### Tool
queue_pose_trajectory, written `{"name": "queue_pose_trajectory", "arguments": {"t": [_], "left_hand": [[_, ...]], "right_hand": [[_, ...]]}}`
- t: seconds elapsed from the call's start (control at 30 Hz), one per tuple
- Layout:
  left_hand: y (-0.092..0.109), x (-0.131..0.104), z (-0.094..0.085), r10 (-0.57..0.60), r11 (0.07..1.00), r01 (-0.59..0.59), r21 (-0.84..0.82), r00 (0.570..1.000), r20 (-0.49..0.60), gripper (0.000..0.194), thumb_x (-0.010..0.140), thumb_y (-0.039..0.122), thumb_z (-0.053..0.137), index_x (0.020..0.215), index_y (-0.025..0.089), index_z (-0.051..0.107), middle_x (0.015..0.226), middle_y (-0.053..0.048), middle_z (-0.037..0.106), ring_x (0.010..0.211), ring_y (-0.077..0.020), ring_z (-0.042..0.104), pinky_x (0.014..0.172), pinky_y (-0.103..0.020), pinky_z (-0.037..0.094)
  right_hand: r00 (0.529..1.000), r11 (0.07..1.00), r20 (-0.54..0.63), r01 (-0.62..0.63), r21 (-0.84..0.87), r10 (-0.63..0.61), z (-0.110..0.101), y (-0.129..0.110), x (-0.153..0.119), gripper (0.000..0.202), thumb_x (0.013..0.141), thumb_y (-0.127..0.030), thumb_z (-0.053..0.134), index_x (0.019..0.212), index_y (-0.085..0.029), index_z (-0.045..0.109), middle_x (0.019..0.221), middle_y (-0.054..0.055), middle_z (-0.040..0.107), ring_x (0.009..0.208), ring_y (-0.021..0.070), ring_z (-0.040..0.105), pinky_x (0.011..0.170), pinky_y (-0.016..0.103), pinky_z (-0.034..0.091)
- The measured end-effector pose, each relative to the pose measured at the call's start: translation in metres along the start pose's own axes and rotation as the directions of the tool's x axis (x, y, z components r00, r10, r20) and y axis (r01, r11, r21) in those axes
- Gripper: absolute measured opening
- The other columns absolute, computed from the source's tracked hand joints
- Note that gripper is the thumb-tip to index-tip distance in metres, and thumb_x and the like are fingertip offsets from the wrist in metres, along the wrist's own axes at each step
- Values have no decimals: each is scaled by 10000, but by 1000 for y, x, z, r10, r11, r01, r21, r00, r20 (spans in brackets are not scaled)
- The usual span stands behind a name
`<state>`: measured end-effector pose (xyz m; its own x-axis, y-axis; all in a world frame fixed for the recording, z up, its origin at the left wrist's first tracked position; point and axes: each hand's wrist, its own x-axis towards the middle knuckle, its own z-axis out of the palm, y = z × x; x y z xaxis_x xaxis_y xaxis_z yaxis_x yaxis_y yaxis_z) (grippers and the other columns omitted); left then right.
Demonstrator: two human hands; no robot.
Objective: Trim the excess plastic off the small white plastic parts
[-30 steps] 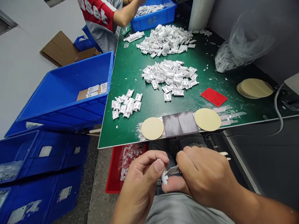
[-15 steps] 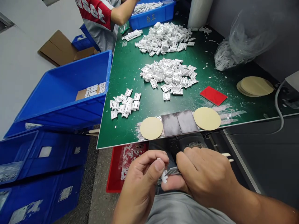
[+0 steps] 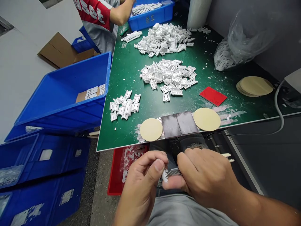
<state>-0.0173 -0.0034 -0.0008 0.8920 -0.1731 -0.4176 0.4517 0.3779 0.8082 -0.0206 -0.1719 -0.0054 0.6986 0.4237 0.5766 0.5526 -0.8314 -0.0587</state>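
Note:
Between the thumb and fingers of my left hand (image 3: 147,179) is a small white plastic part (image 3: 165,176), mostly covered by the fingertips. My right hand (image 3: 207,175) is closed round a utility knife (image 3: 174,171); its blade meets the edge of the part, and a pale forked end sticks out behind the fist. The right thumb lies just below the blade, close to the part. Both hands are over my lap, in front of the table edge. On the green table (image 3: 127,69) lie a small group of white parts (image 3: 125,105) and a larger heap (image 3: 169,75).
Round yellow discs (image 3: 151,129) and dark sanding pads (image 3: 180,124) line the table's front edge. A red pad (image 3: 213,96) lies behind them. A red bin (image 3: 115,175) stands below, blue crates (image 3: 63,84) to the left. A co-worker's arm (image 3: 121,14) is at the far end.
The view has shifted slightly. My hands keep nearly the same pose, the knife blade still against the white part, which has tilted a little.

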Motion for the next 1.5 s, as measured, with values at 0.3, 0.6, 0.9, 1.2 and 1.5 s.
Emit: {"name": "queue_pose_trajectory", "arguments": {"t": [0.3,0.6,0.9,1.2,1.5], "left_hand": [[1,-3,5,-26,1000,26,5,1000,3,223,753,387,763,867,197,734,842,-35,672,754,-116,598,681,-183,475],[61,108,-15,609,-220,-378,899,667,429,236,916,236,541,1092,179,688,1117,-96,694,1049,-251,582,945,-381,434],[70,158,32,586,-281,-301,911,698,411,285,914,417,519,959,198,695,934,-108,704,875,-273,610,734,-358,434],[71,117,39,510,-84,-423,902,760,403,150,942,305,464,939,219,586,829,-27,686,714,-174,619,653,-269,413],[21,21,19,356,749,-442,493,897,263,162,839,303,671,973,216,648,961,-57,703,827,-161,648,728,-242,503]], "right_hand": [[999,991,-45,21,131,-16,7,1,-7,528,986,-529,335,587,-212,475,512,5,397,505,172,289,535,358,153],[752,242,655,-650,721,69,-7,12,-13,434,874,-596,567,774,-174,543,647,-58,435,564,74,354,506,217,241],[626,-486,779,-670,561,36,42,56,-46,499,822,-611,608,679,-226,325,487,-131,193,418,49,95,390,198,93],[638,-57,582,-649,759,504,13,32,-35,398,855,-557,613,988,-182,613,677,-60,368,610,88,326,576,222,297],[716,13,502,-580,815,486,12,8,0,369,906,-483,565,731,-165,627,703,-4,575,687,122,492,652,240,381]]}}
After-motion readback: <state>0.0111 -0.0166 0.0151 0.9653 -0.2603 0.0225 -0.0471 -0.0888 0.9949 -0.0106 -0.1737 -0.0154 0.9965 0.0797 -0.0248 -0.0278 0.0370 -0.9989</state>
